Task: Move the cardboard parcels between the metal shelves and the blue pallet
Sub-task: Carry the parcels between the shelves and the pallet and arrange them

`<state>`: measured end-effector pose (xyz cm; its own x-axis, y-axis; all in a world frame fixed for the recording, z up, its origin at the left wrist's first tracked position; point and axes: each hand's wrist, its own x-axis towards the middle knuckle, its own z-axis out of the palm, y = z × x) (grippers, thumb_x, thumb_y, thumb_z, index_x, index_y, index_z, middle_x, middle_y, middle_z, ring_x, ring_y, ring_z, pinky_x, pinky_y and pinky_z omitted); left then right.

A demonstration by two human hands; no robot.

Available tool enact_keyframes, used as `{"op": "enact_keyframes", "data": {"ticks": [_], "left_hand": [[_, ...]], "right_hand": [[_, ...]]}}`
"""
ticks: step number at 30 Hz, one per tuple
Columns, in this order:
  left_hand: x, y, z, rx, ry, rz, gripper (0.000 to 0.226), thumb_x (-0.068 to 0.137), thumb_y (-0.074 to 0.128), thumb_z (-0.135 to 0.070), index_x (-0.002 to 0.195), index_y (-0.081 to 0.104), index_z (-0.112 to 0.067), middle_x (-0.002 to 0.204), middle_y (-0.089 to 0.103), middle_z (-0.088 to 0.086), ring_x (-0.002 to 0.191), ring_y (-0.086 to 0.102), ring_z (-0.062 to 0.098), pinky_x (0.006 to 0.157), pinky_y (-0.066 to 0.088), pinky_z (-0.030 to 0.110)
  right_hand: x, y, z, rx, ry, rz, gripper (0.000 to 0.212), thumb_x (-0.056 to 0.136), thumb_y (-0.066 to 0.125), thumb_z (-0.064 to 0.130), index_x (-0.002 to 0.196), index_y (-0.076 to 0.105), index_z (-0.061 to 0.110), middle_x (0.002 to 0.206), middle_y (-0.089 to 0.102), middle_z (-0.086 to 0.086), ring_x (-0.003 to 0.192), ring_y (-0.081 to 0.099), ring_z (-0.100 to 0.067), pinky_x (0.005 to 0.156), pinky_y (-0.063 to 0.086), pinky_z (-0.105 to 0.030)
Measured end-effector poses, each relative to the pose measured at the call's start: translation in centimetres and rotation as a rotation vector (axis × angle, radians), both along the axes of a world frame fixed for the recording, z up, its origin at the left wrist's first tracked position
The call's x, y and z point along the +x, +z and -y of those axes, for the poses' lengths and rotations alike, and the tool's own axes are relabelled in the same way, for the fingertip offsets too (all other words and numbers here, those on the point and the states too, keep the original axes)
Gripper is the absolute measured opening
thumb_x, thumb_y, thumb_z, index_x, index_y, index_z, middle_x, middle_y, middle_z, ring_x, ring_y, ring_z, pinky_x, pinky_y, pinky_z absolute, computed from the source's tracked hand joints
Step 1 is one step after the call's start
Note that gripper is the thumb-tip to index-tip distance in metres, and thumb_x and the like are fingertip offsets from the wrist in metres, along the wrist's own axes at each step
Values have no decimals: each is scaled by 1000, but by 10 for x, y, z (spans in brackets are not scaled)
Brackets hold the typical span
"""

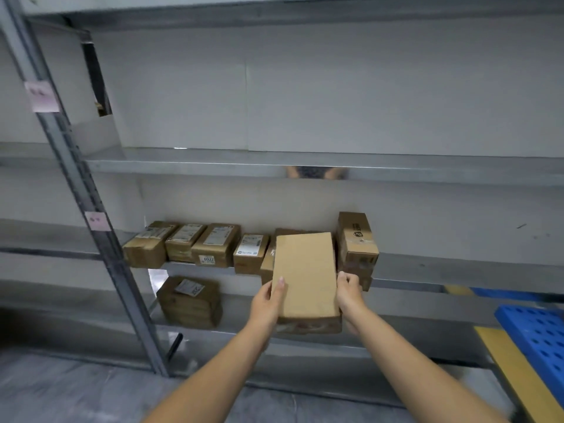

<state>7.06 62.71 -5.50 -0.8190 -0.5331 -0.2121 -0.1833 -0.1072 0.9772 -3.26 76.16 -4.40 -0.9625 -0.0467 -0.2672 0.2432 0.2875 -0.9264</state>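
Observation:
I hold a plain flat cardboard parcel [305, 274] in front of the metal shelf [427, 270], its far end over the shelf's front edge. My left hand [268, 300] grips its left side with the thumb on top. My right hand [349, 291] grips its right side, fingers curled round the edge. The parcel hangs between another brown parcel [268, 264] partly hidden behind it and an upright parcel [357, 239] on the right. Several labelled parcels [213, 244] stand in a row to the left on the same shelf.
One parcel [190, 300] lies on the lowest shelf. A grey upright post [100, 239] with pink tags stands at the left. The upper shelf [305, 164] holds nothing in view. The blue pallet [537, 331] and a yellow floor line [512, 377] are at the right.

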Motion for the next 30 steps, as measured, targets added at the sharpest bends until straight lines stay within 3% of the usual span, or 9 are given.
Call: {"op": "enact_keyframes", "data": {"ticks": [3,7,11,14,16,19,22,26,30], "left_hand": [[19,-1,-4,32,-9,-17,42,95,55,-52,125,61,-23,120,66,2,112,61,21,102,51,48],[33,1,-10,-75,-27,-18,36,97,52,-49,123,60,-26,120,65,0,109,60,17,94,53,40],[34,-3,-15,-232,11,-8,44,102,51,-28,144,46,-18,139,54,5,125,52,19,104,45,38],[30,-1,-27,-219,39,-8,45,104,45,-19,148,39,-21,148,45,4,129,45,17,107,40,37],[28,1,-32,-187,21,-4,48,104,46,-29,150,35,-25,149,44,3,131,46,20,108,42,40],[30,8,-36,-90,-52,-15,57,99,46,-52,149,36,-26,133,55,-3,116,57,13,89,52,31],[29,16,-38,-3,-100,-36,63,94,43,-63,146,39,-25,127,62,2,113,62,19,84,54,33],[25,27,-37,46,-162,6,85,82,48,-75,148,37,-22,129,63,8,116,62,26,98,52,45],[33,34,-25,83,-231,22,92,69,53,-80,142,48,-24,122,70,6,111,67,24,90,54,40]], "right_hand": [[13,-5,-13,-116,34,111,49,102,30,42,126,53,6,131,54,-13,115,53,-30,98,44,-42],[34,1,-26,-328,122,308,53,96,34,60,123,55,20,101,66,-4,88,62,-21,60,48,-32],[39,4,-29,-311,193,251,50,91,42,63,123,46,24,106,62,0,94,60,-18,61,46,-32],[39,7,-30,-297,244,213,53,89,47,63,123,40,24,112,58,-3,100,57,-20,71,49,-38],[37,10,-29,-318,263,223,52,91,45,62,125,36,23,116,56,-5,106,56,-23,87,50,-47],[40,11,-27,-390,266,263,52,95,33,61,128,37,22,120,59,-9,110,58,-27,96,48,-53],[43,9,-27,-490,285,305,55,97,25,60,134,41,22,119,64,-13,108,62,-31,88,53,-52],[40,5,-26,-483,260,282,33,100,41,40,130,42,25,106,69,-13,97,66,-30,67,57,-42],[41,2,-19,-445,364,365,51,92,47,57,123,58,19,105,72,-16,97,69,-34,64,58,-41]]}}
